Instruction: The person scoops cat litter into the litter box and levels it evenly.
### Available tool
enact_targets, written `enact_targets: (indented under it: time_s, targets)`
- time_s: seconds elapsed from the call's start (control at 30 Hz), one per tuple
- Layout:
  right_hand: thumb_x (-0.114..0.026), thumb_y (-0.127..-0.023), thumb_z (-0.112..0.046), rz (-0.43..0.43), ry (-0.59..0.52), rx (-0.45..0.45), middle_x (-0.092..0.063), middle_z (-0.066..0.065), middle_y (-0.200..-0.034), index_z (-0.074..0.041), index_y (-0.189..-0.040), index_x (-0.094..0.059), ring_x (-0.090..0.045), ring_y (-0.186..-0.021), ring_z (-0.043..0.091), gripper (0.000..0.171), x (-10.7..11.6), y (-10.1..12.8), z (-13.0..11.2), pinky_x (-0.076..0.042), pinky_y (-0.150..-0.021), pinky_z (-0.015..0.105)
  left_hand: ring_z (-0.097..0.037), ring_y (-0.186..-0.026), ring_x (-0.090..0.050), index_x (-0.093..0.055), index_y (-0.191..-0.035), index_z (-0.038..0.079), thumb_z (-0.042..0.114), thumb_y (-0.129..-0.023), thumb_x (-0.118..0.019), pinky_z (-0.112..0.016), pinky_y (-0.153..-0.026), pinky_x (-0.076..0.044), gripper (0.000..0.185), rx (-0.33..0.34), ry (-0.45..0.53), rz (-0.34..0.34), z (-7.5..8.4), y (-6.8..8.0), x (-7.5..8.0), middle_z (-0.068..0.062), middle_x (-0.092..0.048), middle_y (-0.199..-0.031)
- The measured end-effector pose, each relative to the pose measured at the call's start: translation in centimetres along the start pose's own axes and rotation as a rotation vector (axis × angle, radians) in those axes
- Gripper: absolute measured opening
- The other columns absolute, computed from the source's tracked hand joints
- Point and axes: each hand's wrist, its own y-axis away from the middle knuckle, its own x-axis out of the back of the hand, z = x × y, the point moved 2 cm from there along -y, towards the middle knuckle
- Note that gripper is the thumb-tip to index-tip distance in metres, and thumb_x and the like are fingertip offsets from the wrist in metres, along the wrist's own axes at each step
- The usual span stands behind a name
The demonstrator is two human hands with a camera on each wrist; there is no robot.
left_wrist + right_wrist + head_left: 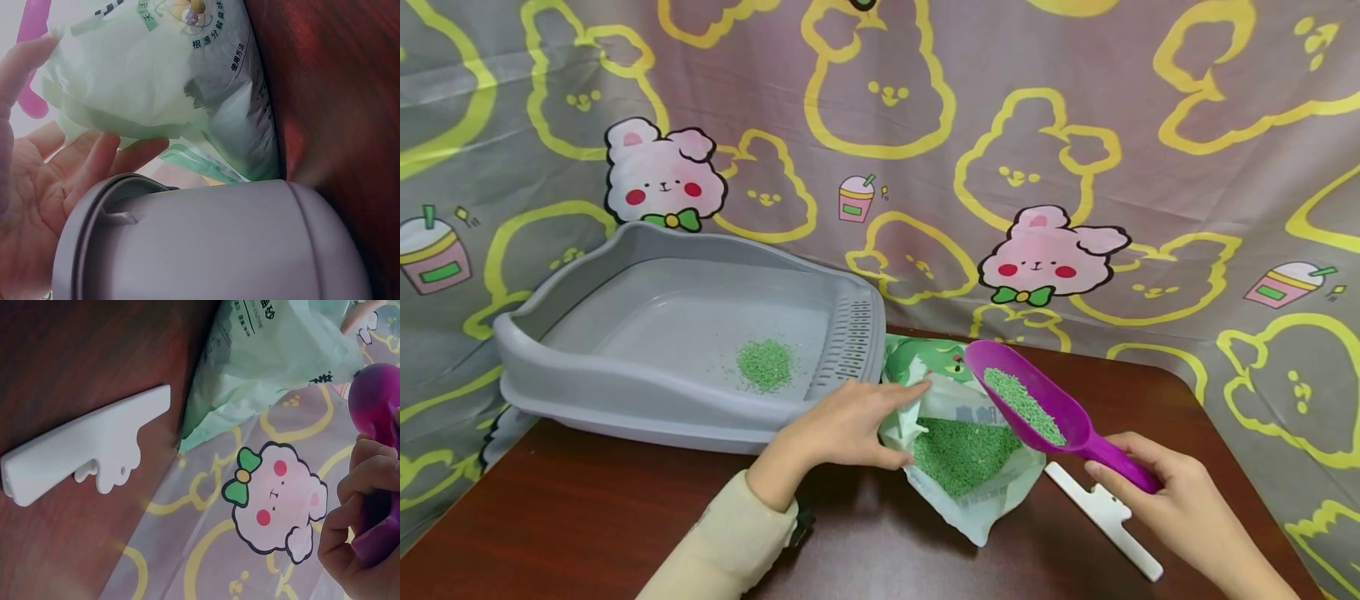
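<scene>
An open pale-green litter bag (970,487) full of green pellets lies on the dark wooden table (587,517). My left hand (916,422) rests on the bag's left rim with its fingers (94,156) straight and the thumb spread. My right hand (1123,475) grips the handle of a purple scoop (1030,400), which hangs just above the bag with a strip of green pellets in it. In the right wrist view my fingers (362,506) curl round the scoop's handle (375,394). A grey litter tray (625,392) to the left holds a small heap of green pellets (765,364).
A white plastic bag clip (1101,517) lies on the table below the scoop, near my right hand. A grey curtain with yellow and pink rabbits (1075,125) hangs close behind the table. The tray's perforated end (853,342) touches the bag.
</scene>
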Motion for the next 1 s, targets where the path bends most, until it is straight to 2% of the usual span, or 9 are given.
enact_targets:
  time_s: [0.1,0.3,0.73,1.0]
  targets:
    - [-0.079,-0.084,-0.013,0.003,-0.016,0.038,-0.063,-0.009,-0.068,-0.021,-0.101,-0.068,-0.054,-0.054,0.007,0.021,0.0,-0.5,-0.1,-0.048,-0.045,0.024,-0.008,-0.080,-0.057,-0.034,-0.156,0.018,0.053,-0.080,-0.074,-0.034,-0.087,-0.054,0.092,0.004,0.002,-0.004,-0.1,0.0,-0.1,-0.005,-0.055,-0.147]
    - [-0.079,-0.084,-0.014,0.011,-0.020,0.053,-0.064,-0.006,-0.065,-0.021,-0.100,-0.069,-0.052,-0.050,0.007,0.020,0.2,-1.4,-0.2,-0.043,-0.043,0.023,-0.009,-0.083,-0.058,-0.036,-0.155,0.017,0.053,-0.080,-0.074,-0.035,-0.089,-0.054,0.091,-0.009,-0.001,0.009,0.0,0.0,-0.1,-0.006,-0.057,-0.145]
    - [-0.080,-0.083,-0.016,0.027,0.036,0.088,-0.052,-0.008,-0.059,-0.020,-0.107,-0.065,-0.047,-0.049,0.006,0.029,0.6,-4.0,-0.2,-0.039,-0.045,0.023,-0.008,-0.078,-0.057,-0.038,-0.154,0.016,0.052,-0.080,-0.075,-0.033,-0.084,-0.055,0.091,-0.026,-0.010,0.032,0.0,0.0,0.0,-0.006,-0.059,-0.142]
    - [-0.079,-0.084,-0.015,-0.039,-0.004,0.142,-0.060,-0.008,-0.061,-0.015,-0.108,-0.066,-0.052,-0.050,0.007,0.027,0.8,-6.7,-0.6,-0.040,-0.043,0.024,-0.009,-0.082,-0.057,-0.037,-0.155,0.016,0.051,-0.080,-0.075,-0.035,-0.087,-0.055,0.090,-0.019,-0.001,0.019,0.1,0.0,0.0,-0.007,-0.057,-0.144]
